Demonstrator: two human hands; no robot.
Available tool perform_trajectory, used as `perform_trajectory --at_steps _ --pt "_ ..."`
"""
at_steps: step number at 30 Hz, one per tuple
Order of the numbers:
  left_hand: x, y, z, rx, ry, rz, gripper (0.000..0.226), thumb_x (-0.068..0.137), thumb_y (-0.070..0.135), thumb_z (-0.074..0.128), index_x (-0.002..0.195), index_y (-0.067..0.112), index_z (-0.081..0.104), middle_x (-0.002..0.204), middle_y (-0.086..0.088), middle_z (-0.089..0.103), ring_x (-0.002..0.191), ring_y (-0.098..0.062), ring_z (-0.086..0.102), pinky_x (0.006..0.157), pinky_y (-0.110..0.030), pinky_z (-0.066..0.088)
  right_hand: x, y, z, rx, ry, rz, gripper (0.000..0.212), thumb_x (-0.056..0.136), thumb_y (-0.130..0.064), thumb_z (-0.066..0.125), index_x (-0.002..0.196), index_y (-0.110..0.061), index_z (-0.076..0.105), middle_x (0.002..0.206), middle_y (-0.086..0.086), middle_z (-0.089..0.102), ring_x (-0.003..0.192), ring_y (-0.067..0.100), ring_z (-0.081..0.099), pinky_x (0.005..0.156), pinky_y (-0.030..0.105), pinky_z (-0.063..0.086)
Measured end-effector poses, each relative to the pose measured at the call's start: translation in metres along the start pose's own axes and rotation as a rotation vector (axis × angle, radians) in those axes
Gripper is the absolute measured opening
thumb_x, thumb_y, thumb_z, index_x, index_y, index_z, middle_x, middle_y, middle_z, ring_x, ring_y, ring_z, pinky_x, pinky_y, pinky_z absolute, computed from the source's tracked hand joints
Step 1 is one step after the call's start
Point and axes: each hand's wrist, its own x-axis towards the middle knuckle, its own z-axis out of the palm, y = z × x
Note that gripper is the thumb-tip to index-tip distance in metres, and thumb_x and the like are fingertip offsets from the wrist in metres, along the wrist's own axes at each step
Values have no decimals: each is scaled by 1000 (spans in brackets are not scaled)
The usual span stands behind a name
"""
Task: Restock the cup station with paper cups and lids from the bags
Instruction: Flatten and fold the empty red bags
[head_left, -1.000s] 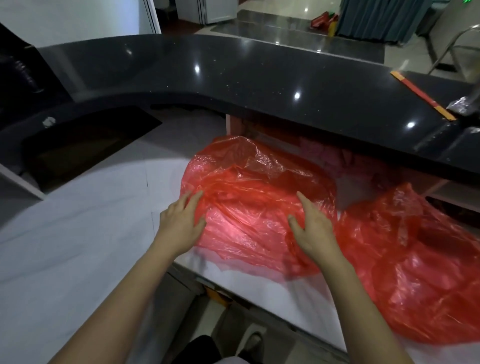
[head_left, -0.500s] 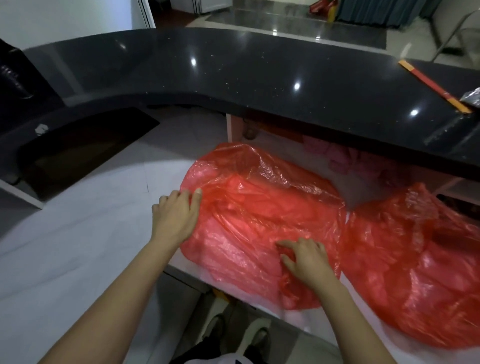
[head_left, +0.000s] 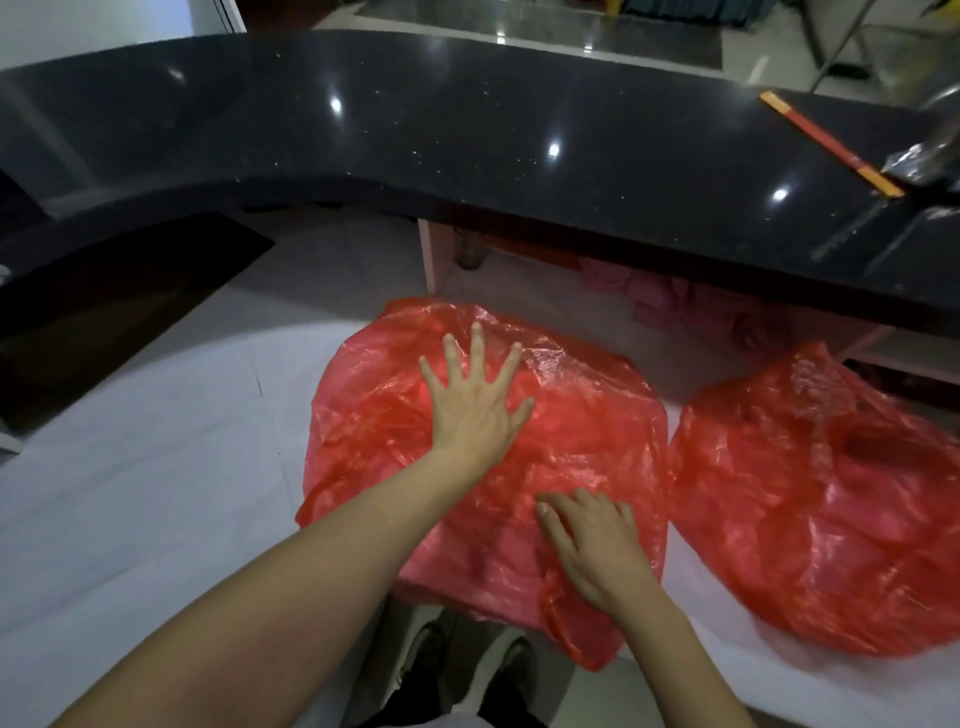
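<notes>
Step in hand, by the look of it: getting into the first bag, nothing unpacked yet. No cups or lids visible anywhere; contents are hidden behind the film.

Near red bag lies on the pale surface, its front edge hanging over the lip toward the person. Second red bag sits just beside it to the right, untouched.

Left hand: flat on top of the near bag, fingers spread wide and straight, pressing the plastic down. Right hand: resting lower on the same bag near the front edge, fingers bent onto the film (whether they actually pinch a fold cannot be told).

Next move, as a judgement: find the bag's mouth or handles, which do not show plainly, then open it with one hand steadying the bulk.

Materials: thin translucent red plastic, crinkled all over, glossy highlights, slack and domed over whatever is inside. Likely slippery and prone to tearing if yanked. Surface is matt, whitish. Behind and above runs a curved black counter, polished, speckled, catching light spots.
</notes>
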Motion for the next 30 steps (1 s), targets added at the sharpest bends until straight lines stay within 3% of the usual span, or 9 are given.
perform_trajectory --at_steps 4,7,11,15,18,21,23,26,30 --pt "-9 -8 30 -52 -48 -28 79 95 78 20 159 44 -12 165 -10 -31 153 -48 -15 115 -76 5 19 13 -17 113 515 -68 44 98 -29 43 138 -20 61 116 0 64 102 25 59 90 40 43" --pt "-17 -15 46 -49 -102 -33 80 94 80 17 158 44 -17 164 -9 -34 152 -47 -18 115 -77 2 42 22 -31 78 617 -90 50 95 -17 48 143 -17 58 135 7 61 121 28 55 104 45 43" --pt "-25 -24 65 -51 -204 -16 77 94 80 14 158 46 -14 166 -7 -29 153 -44 -20 116 -75 -3 65 37 -30 -80 443 -146 56 97 -28 43 152 -24 48 156 7 48 146 27 39 122 50 26" --pt "-29 -35 77 -64 -244 7 76 92 81 10 155 50 -19 169 -6 -22 155 -42 -15 117 -73 -5 70 51 -18 -233 198 -67 62 97 -53 34 155 -33 44 161 6 41 153 27 31 125 57 11" --pt "-27 -42 78 -67 -254 29 77 91 83 7 153 50 -24 167 -5 -26 154 -41 -17 116 -73 -10 64 56 -7 -222 13 37 76 89 -67 17 159 -40 31 168 3 29 157 24 20 126 56 4" --pt "-24 -50 81 -64 -243 47 78 88 84 3 153 49 -25 165 -4 -30 154 -39 -19 116 -73 -11 57 56 2 -160 -59 91 83 84 -74 4 162 -45 8 173 -4 9 159 18 3 127 50 1" --pt "-19 -54 82 -56 -239 64 78 89 83 3 154 49 -24 166 -4 -29 154 -39 -17 116 -72 -11 54 53 4 -133 -62 115 84 83 -75 2 162 -46 3 173 -5 2 159 17 -1 127 47 -1" --pt "-14 -50 72 2 -161 116 77 95 78 13 159 44 -11 169 -7 -21 155 -41 -10 118 -72 -7 52 48 4 -126 -59 161 81 86 -75 6 162 -46 3 173 -5 1 159 18 0 127 47 2" --pt "-21 -31 46 103 32 296 66 103 56 40 161 29 23 171 -12 3 156 -42 3 122 -67 4 51 35 1 -138 -47 241 72 98 -70 23 162 -42 9 173 -1 7 158 23 9 123 50 15"
